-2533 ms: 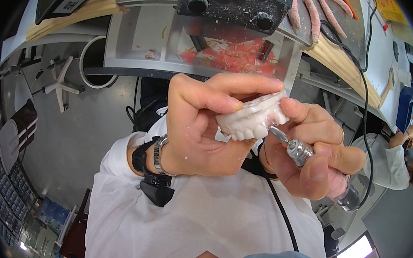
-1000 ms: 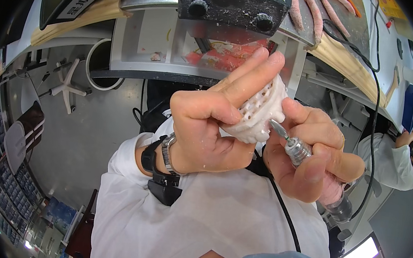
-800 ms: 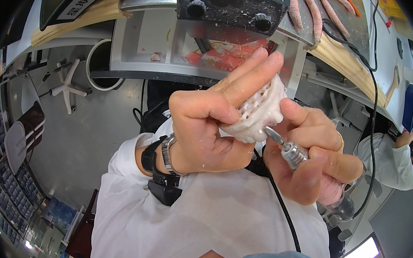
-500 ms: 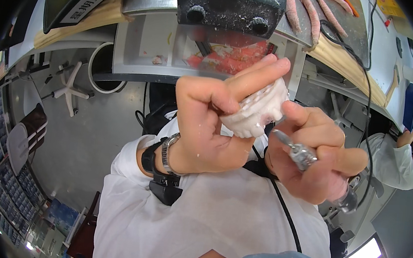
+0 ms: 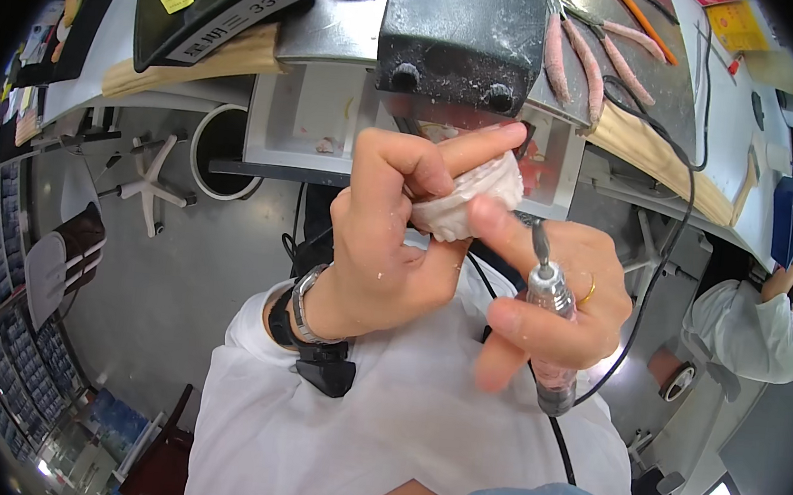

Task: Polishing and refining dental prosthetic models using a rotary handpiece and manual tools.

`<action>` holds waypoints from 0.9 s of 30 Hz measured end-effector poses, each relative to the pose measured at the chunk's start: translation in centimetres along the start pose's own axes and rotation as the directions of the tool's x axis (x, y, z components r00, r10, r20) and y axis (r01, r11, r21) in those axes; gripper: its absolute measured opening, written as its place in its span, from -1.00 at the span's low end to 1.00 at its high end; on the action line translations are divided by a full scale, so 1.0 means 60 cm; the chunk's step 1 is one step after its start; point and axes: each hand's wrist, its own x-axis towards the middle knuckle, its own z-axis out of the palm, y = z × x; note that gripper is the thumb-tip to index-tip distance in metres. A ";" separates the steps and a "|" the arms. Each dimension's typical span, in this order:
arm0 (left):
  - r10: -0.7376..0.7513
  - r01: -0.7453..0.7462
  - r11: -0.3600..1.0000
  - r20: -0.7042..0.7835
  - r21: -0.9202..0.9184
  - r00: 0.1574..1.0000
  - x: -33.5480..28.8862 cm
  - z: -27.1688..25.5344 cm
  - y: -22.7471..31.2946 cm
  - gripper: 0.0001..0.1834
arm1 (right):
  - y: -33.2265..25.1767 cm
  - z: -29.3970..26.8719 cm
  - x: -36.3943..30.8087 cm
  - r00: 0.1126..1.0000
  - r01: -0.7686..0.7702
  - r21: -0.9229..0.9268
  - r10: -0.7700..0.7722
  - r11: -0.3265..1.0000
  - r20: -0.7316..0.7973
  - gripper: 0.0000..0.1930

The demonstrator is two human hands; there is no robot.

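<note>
In front of my chest, my left hand point(image 5: 389, 223) grips a white plaster dental model point(image 5: 445, 214) between curled fingers and thumb, index finger stretched along its top. My right hand point(image 5: 589, 309) is wrapped round a rotary handpiece point(image 5: 554, 296) with a metal nose. From that nose a grey bur point(image 5: 540, 242) points upward, apart from the model. One finger of the right hand touches the model's near side and covers part of it. A black cord point(image 5: 560, 449) hangs below the handpiece.
A dusty black box point(image 5: 462, 39) overhangs an open drawer point(image 5: 300, 157) with pink scraps. Pliers with pink grips point(image 5: 582, 60) lie on the bench right. A black tray point(image 5: 217, 25) holds yellow paper; a bin point(image 5: 201, 148) stands below. A co-worker's white sleeve point(image 5: 756, 330) shows at far right.
Both hands have shifted slightly left. The model is turned, and the right hand has rotated, bringing the handpiece from slanting to nearly upright. A finger now touches the model. The view has shifted too.
</note>
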 end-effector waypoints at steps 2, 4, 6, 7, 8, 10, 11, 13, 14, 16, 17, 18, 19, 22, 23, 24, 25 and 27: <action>-0.003 0.003 1.000 -0.005 0.022 1.000 0.002 -0.002 0.002 -0.61 | 0.004 0.012 0.000 0.994 0.108 0.097 -0.105 0.989 -0.031 -0.50; -0.038 0.035 0.998 -0.063 -0.042 0.997 0.005 -0.002 0.006 -0.62 | 0.002 0.016 0.001 0.991 0.121 0.097 -0.115 0.988 -0.065 -0.50; -0.011 0.008 0.999 -0.054 -0.047 0.999 0.011 -0.009 0.012 -0.62 | -0.009 0.010 0.003 0.993 0.051 0.158 -0.033 0.986 -0.113 -0.51; 0.006 -0.009 0.998 -0.044 -0.057 0.999 0.013 -0.013 0.015 -0.62 | -0.008 0.010 0.006 0.992 0.059 0.158 -0.041 0.986 -0.116 -0.51; 0.012 -0.014 0.999 -0.042 -0.052 0.999 0.015 -0.016 0.016 -0.62 | -0.005 0.010 0.009 0.991 0.057 0.150 -0.038 0.987 -0.126 -0.51; 0.086 -0.086 0.996 0.008 0.022 0.996 0.020 -0.023 0.016 -0.62 | 0.005 0.011 0.012 0.990 0.105 0.157 -0.088 0.982 -0.115 -0.51; 0.091 -0.091 0.995 0.010 0.026 0.996 0.024 -0.026 0.016 -0.62 | 0.003 0.009 0.018 0.989 0.112 0.156 -0.094 0.981 -0.117 -0.51; 0.152 -0.153 0.982 0.023 0.113 0.988 0.028 -0.033 0.015 -0.62 | -0.007 0.007 0.028 0.999 -0.026 0.090 0.029 0.996 -0.030 -0.50; 0.153 -0.155 0.980 0.021 0.121 0.988 0.027 -0.037 0.017 -0.62 | -0.009 0.008 0.023 0.999 -0.020 0.096 0.023 0.995 -0.031 -0.50; 0.032 -0.035 0.998 0.065 0.047 0.997 0.031 -0.040 0.024 -0.63 | -0.015 0.003 0.006 0.974 -0.130 0.180 0.160 0.975 -0.163 -0.52; 0.036 -0.039 0.998 0.068 0.049 0.997 0.035 -0.039 0.023 -0.63 | -0.017 0.000 -0.004 0.947 -0.179 0.229 0.230 0.957 -0.222 -0.53; 0.075 -0.075 0.997 0.038 -0.017 0.996 0.040 -0.038 0.024 -0.63 | -0.020 -0.004 -0.009 0.914 -0.223 0.281 0.300 0.934 -0.273 -0.53; 0.113 -0.112 0.990 0.005 -0.082 0.994 0.044 -0.038 0.026 -0.62 | -0.022 -0.009 -0.009 0.873 -0.262 0.334 0.370 0.905 -0.318 -0.54; 0.091 -0.091 0.996 0.100 0.001 0.991 0.053 -0.055 0.029 -0.62 | -0.029 -0.029 -0.004 0.776 -0.225 0.393 0.408 0.892 -0.481 -0.55; 0.095 -0.096 0.995 0.101 0.004 0.990 0.060 -0.061 0.029 -0.62 | -0.026 -0.035 -0.007 0.758 -0.275 0.279 0.386 0.920 -0.525 -0.52; 0.169 -0.183 0.980 0.148 0.082 0.974 0.070 -0.068 0.024 -0.62 | -0.025 -0.044 -0.003 0.736 -0.354 0.224 0.418 0.908 -0.532 -0.53; 0.240 -0.272 0.950 0.201 0.155 0.950 0.082 -0.073 0.020 -0.61 | -0.026 -0.050 0.002 0.711 -0.430 0.167 0.447 0.887 -0.543 -0.54; 0.289 -0.327 0.929 0.211 0.175 0.934 0.111 -0.081 0.011 -0.64 | -0.010 -0.048 0.013 0.728 -0.419 0.123 0.414 0.900 -0.547 -0.54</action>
